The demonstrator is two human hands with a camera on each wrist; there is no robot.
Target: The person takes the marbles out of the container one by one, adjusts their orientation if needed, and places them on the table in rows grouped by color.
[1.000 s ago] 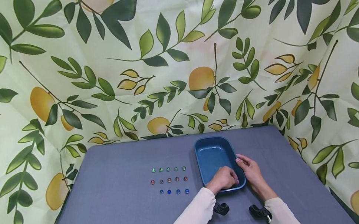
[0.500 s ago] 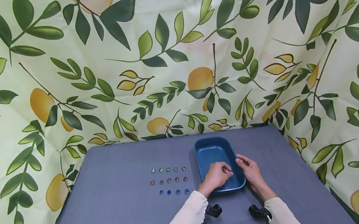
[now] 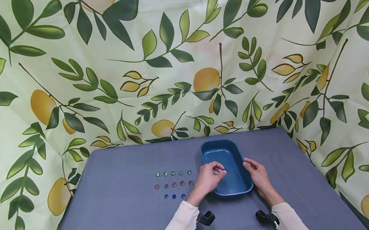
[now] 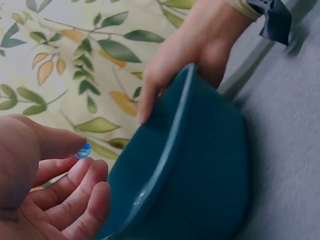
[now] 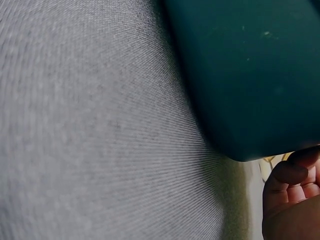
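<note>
My left hand is over the left rim of a deep blue plastic tub, pinching a blue glass marble between thumb and forefinger. Its other fingers are curled, as the left wrist view shows. My right hand grips the tub's right rim; in the left wrist view its fingers reach over the edge. To the left of the tub lie rows of marbles: green marbles at the back, reddish-brown marbles in the middle, blue marbles in front. My left wrist covers the right end of the front row.
A grey cloth covers the table. Behind and at both sides hangs a leaf-and-lemon patterned curtain. Black straps sit at both wrists, over pale sleeves.
My left hand has risen from inside the tub and moved left to its left rim, now showing a blue marble in its fingertips. My right hand has stayed on the right rim.
</note>
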